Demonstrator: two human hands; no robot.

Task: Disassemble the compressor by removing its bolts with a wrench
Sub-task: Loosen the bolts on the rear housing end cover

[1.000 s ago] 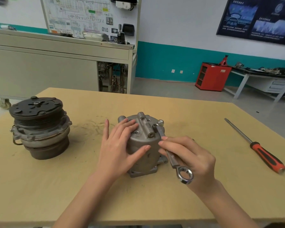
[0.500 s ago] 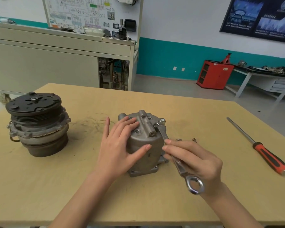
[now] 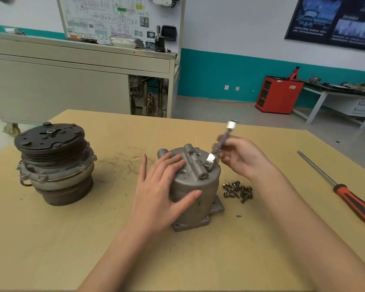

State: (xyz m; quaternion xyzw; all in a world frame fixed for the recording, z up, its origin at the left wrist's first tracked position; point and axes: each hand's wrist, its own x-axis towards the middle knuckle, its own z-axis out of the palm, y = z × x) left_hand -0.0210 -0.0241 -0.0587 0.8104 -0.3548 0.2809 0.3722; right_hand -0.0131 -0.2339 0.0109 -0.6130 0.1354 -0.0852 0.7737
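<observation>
- Since a second ago, the wrench (image 3: 220, 142) has been swung up from lying low toward the person and is now steeply tilted, with its far end raised.
- It is held in the curled fingers of the right grip (image 3: 242, 159), and its lower end is set at the top of the compressor (image 3: 198, 207).
- The compressor is stood on the counter (image 3: 72, 239), and the left grip (image 3: 162, 186) is laid flat against it with straight fingers.
- Loose bolts (image 3: 237, 189) are heaped just right of it.

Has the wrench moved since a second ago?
Yes, the wrench handle swung from the near side of the compressor housing to its far side, in the right hand.
</observation>
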